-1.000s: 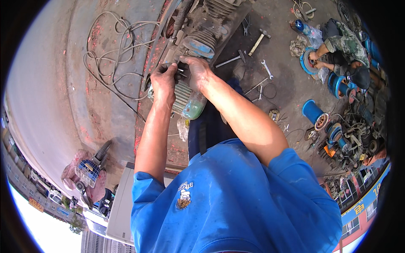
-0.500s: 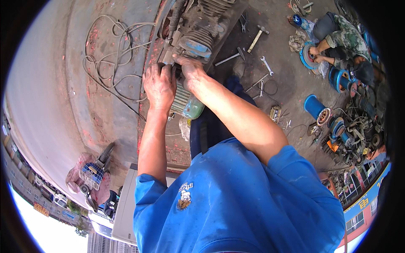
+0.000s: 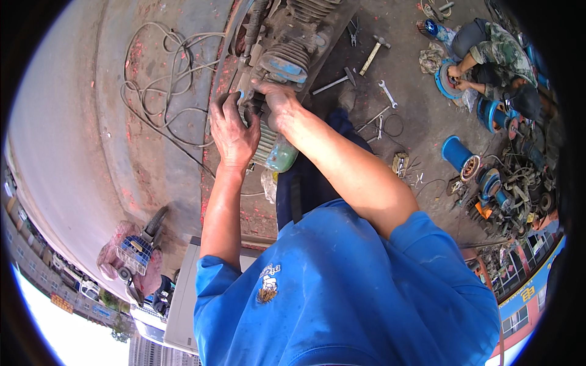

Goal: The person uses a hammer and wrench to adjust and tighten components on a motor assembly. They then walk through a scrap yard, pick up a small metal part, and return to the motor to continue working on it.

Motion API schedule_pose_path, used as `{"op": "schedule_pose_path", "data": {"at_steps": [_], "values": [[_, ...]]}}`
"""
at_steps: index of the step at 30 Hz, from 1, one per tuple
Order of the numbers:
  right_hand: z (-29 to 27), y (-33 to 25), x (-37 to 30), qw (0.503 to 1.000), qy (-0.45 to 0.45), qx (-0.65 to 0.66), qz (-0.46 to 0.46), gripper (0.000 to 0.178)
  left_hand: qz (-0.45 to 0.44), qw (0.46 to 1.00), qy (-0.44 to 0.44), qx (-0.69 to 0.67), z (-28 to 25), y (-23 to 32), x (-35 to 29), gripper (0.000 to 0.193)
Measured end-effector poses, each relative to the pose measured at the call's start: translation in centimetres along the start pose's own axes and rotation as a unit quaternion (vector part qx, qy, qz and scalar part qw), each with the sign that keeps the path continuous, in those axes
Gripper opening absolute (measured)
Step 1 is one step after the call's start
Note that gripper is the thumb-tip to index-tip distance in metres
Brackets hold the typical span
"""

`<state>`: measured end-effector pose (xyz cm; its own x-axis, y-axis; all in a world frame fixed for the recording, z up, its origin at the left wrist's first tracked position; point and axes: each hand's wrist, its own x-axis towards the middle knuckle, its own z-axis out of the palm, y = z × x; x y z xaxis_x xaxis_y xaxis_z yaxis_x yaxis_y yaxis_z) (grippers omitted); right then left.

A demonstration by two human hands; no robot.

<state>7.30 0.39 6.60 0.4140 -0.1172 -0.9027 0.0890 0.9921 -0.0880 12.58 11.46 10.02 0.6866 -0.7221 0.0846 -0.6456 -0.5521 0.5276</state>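
Observation:
My left hand (image 3: pixel 234 135) is at the left side of a greasy machine, its fingers apart and the thumb near a small black part (image 3: pixel 255 105). My right hand (image 3: pixel 279 105) is curled against that part from the right, thumb forward, with its other fingers mostly hidden. What exactly the black part is, I cannot make out. Just beyond my right hand is a finned cylinder (image 3: pixel 284 62) with a blue patch. Closer to me, below both hands, lies a green ribbed electric motor (image 3: pixel 268 149) with a rounded end cover.
On the ground to the right lie a hammer (image 3: pixel 373 56), another hammer (image 3: pixel 332 84) and a wrench (image 3: pixel 387 94). A looped cable (image 3: pixel 165 91) lies to the left. At the far right, a person (image 3: pixel 500 61) handles a round blue part (image 3: pixel 447 80) near blue motor housings (image 3: pixel 456 154).
My left hand has opened, its fingers and thumb spreading apart and drawing slightly off the black part. My right hand stays in nearly the same place.

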Motion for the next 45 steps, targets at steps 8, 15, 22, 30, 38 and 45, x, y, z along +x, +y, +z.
{"op": "schedule_pose_path", "data": {"at_steps": [8, 15, 22, 30, 38, 45], "values": [[0.0, 0.6, 0.6, 1.000, 0.006, -0.013, -0.004, 0.021, 0.056, 0.990, -0.085, 0.098, 1.2, -1.2, 0.6, 0.019], [-2.0, 0.2, 2.2, 0.997, -0.050, 0.012, 0.050, 0.016, 0.060, 0.972, -0.123, 0.189, 0.6, -0.1, 1.4, 0.019], [-1.1, 0.2, 1.6, 1.000, -0.008, 0.002, 0.017, 0.009, -0.053, 0.994, -0.083, 0.037, 0.6, 0.1, 1.7, 0.031], [-1.8, -0.2, 1.4, 0.996, -0.023, -0.082, 0.015, 0.023, -0.552, 0.498, -0.183, -0.643, 1.7, -1.7, 1.8, 0.018], [-1.1, -0.1, 0.5, 0.992, 0.033, -0.106, -0.053, 0.022, -0.429, 0.841, -0.131, -0.303, 1.6, -0.7, 0.1, 0.040], [-0.7, 1.5, 1.9, 0.982, 0.091, -0.147, -0.079, 0.026, 0.084, 0.992, -0.050, 0.076, 0.2, 0.7, -0.8, 0.042]]}}
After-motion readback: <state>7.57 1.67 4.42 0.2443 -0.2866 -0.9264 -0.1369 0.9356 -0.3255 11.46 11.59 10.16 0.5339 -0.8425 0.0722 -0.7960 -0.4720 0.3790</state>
